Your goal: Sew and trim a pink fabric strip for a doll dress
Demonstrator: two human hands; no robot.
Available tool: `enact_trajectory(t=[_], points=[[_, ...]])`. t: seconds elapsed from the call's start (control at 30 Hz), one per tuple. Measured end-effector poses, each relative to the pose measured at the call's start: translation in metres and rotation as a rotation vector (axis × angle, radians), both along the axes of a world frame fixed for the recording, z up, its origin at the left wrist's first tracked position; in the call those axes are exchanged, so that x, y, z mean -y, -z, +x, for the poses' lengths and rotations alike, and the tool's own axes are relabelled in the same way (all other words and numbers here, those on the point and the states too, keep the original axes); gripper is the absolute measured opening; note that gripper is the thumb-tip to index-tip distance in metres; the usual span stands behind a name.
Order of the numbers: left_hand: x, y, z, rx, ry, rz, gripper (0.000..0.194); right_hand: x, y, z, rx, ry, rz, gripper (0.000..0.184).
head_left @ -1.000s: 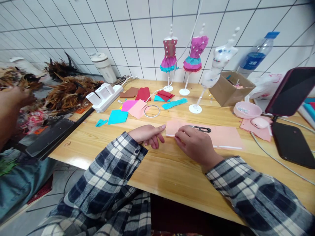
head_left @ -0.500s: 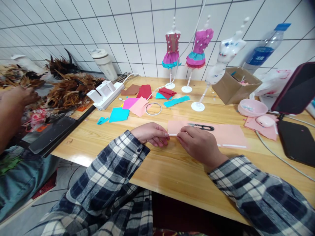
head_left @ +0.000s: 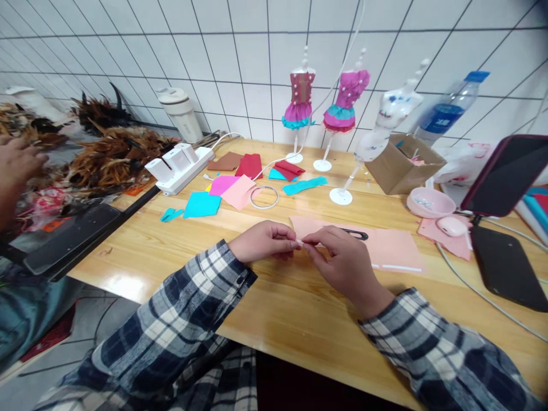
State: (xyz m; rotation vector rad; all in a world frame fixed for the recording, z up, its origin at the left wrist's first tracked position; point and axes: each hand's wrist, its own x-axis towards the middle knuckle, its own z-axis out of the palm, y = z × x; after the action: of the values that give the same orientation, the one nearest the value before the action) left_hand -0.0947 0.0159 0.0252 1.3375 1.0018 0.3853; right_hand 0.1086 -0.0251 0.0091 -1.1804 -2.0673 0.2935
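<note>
At centre, our left hand (head_left: 263, 241) has closed in from beside the pink sheet (head_left: 394, 251) and now pinches a small pale piece (head_left: 299, 242), tape or sheet edge, we cannot tell which. Our right hand (head_left: 349, 265) grips it too, so both steady it. Right of centre, the sheet lies under the black snips (head_left: 363, 235).

Head-worn camera looks forward and down over the wooden table (head_left: 317, 319), fairly close.

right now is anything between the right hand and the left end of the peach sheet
Nothing visible blocks the right hand from that end of the peach sheet. The black snips lie on the sheet just beyond the hand, partly hidden by it.
</note>
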Motion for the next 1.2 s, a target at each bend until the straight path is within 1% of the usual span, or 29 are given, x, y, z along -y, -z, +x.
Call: enact_trajectory(t=[0.17,0.37,0.53,0.73,0.93,1.07,1.2], points=[[0.003,-0.001,0.004,0.008,-0.015,0.098,0.024,-0.004,0.003,-0.001,0.002,0.027,-0.052,0.013],[0.006,-0.002,0.008,-0.048,-0.01,0.204,0.023,-0.004,0.004,-0.001,0.022,0.037,-0.057,0.014],[0.009,0.0,0.011,-0.178,-0.016,0.377,0.026,-0.005,0.004,-0.001,0.03,0.056,-0.067,0.011],[0.012,0.002,0.014,-0.328,-0.011,0.558,0.025,-0.003,-0.001,-0.004,0.064,0.092,-0.087,0.01],[0.014,0.005,0.016,-0.333,-0.052,0.594,0.024,-0.007,0.002,-0.007,-0.075,0.156,-0.249,0.008],[0.014,0.006,0.016,-0.336,-0.057,0.591,0.024,-0.01,0.005,-0.008,-0.183,0.161,-0.348,0.009],[0.013,0.007,0.015,-0.317,-0.068,0.595,0.027,-0.011,0.003,-0.009,-0.3,0.166,-0.453,0.012]])
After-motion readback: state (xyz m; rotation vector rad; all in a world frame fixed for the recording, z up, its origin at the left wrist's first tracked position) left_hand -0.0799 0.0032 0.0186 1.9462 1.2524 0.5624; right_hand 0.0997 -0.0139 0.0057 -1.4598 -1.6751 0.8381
